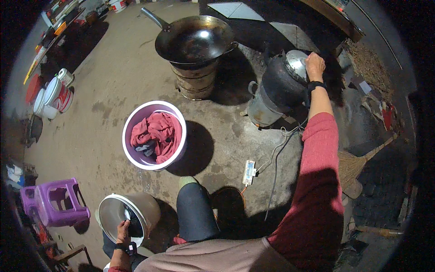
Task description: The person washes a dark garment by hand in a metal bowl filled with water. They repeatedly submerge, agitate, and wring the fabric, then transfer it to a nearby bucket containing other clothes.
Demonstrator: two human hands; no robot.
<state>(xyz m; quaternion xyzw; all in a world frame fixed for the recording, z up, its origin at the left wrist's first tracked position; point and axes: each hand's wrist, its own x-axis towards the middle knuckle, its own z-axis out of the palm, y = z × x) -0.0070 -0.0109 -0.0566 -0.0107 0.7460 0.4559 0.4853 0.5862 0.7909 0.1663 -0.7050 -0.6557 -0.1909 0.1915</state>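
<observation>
My right hand [315,66] grips the top of a shiny metal lid [296,64] on a soot-blackened pot [281,80]. The pot sits on a round metal stove [265,107] with a side handle. Low on the left, my left hand [123,232] reaches over the mouth of a pale plastic bucket [146,209]. Its fingertips meet a dark object with a bright patch [127,214] inside the bucket; whether they hold it is unclear. Ahead of me, a purple basin with a white rim [185,131] contains crumpled red cloth [159,127] and a dark grey piece.
A large wok [198,40] rests on a second cylindrical stove [195,80]. A power strip [249,172] and cables lie on the concrete floor near my knee. A purple plastic stool [61,204] stands left, lidded buckets [59,95] farther off, a straw broom [353,166] right.
</observation>
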